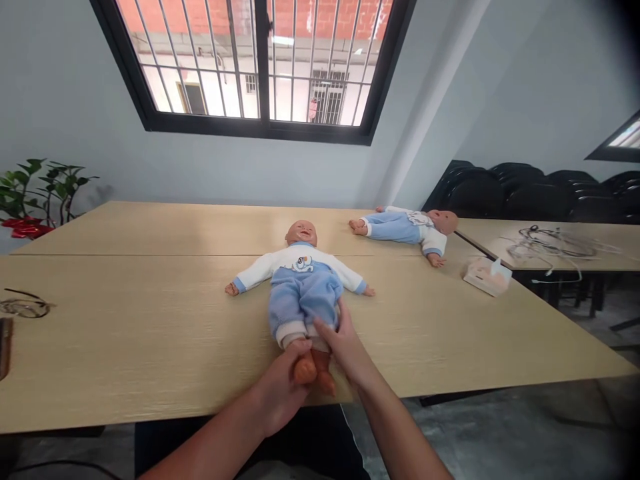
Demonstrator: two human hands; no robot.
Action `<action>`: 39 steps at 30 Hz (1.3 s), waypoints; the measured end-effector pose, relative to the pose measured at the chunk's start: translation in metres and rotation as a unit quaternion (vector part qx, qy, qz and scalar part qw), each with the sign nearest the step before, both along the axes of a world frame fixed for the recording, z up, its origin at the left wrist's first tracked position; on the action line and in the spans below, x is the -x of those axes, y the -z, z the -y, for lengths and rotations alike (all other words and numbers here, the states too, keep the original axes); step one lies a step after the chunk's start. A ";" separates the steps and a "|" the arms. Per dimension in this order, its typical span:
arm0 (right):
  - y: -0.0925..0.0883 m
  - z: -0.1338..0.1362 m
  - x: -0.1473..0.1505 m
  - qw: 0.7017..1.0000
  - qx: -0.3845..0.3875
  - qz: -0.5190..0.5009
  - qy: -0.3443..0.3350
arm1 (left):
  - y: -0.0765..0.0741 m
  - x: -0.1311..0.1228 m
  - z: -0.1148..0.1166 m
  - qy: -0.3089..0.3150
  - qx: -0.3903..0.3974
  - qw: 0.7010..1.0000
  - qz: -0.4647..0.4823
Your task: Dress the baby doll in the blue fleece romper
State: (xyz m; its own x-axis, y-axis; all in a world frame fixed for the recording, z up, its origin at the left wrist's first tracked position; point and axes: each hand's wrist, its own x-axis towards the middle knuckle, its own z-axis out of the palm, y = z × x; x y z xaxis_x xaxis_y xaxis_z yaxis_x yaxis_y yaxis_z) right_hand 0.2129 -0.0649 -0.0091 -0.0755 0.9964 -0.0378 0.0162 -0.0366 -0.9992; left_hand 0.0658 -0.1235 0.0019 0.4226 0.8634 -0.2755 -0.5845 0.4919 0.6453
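Observation:
A baby doll (303, 283) in a white top and blue trousers lies on its back on the wooden table (165, 347), head away from me and arms spread. My left hand (285, 390) is closed around the foot and ankle of the doll's leg on the left. My right hand (345, 340) holds the other trouser leg near its white cuff, thumb on top and the fingers mostly hidden beyond the cloth. Both bare feet of the doll point toward me at the table's near edge.
A second doll (400, 227) in like clothes lies at the back right. Near it stands a tissue box (489, 275). Eyeglasses (25, 305) and a dark brown object (5, 347) sit at the far left. Cables (555, 243) are heaped on another table.

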 end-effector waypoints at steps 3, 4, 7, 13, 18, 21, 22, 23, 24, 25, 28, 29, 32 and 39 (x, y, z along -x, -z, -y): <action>-0.004 -0.004 -0.009 0.996 0.001 0.085 0.009 | 0.010 0.008 0.002 0.068 -0.017 0.992 -0.107; -0.003 -0.005 -0.011 0.994 -0.004 0.112 0.018 | 0.013 0.014 0.004 0.100 -0.012 0.985 -0.142; 0.007 0.000 -0.015 0.979 -0.022 0.197 0.050 | 0.022 0.036 0.013 0.190 -0.012 0.951 -0.244; 0.014 0.007 -0.008 0.896 -0.188 0.379 0.132 | 0.014 0.063 0.018 0.196 -0.124 0.861 -0.452; -0.041 -0.062 0.023 0.766 -0.373 0.521 -0.043 | -0.007 0.059 0.007 0.207 -0.217 0.792 -0.531; -0.071 -0.112 0.045 0.693 -0.314 0.636 -0.126 | -0.013 0.060 0.004 0.218 -0.244 0.776 -0.539; -0.078 -0.124 0.050 0.673 -0.276 0.672 -0.137 | -0.013 0.062 0.002 0.222 -0.245 0.774 -0.539; -0.082 -0.133 0.053 0.657 -0.241 0.700 -0.144 | -0.012 0.065 0.000 0.220 -0.246 0.772 -0.543; -0.085 -0.138 0.056 0.646 -0.215 0.717 -0.152 | -0.011 0.069 -0.005 0.212 -0.246 0.769 -0.550; -0.088 -0.141 0.057 0.640 -0.199 0.725 -0.159 | -0.009 0.074 -0.012 0.191 -0.244 0.764 -0.566; -0.094 -0.139 0.055 0.643 -0.199 0.717 -0.182 | -0.002 0.089 -0.053 0.035 -0.231 0.734 -0.638; -0.097 -0.137 0.054 0.650 -0.199 0.708 -0.191 | 0.001 0.094 -0.072 -0.037 -0.236 0.722 -0.650; -0.103 -0.133 0.047 0.669 -0.181 0.690 -0.208 | 0.009 0.103 -0.132 -0.188 -0.341 0.681 -0.620; -0.098 -0.147 0.033 0.670 -0.236 0.658 -0.251 | 0.029 0.089 -0.196 -0.148 -0.529 0.654 -0.519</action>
State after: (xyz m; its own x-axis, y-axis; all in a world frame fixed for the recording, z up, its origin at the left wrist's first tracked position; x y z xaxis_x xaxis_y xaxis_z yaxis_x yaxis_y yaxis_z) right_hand 0.1800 0.0817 0.0894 -0.6157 0.7828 -0.0901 0.7863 0.6178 -0.0061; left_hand -0.0228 0.0722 -0.0272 0.2527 0.8048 0.5371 0.4715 -0.5871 0.6580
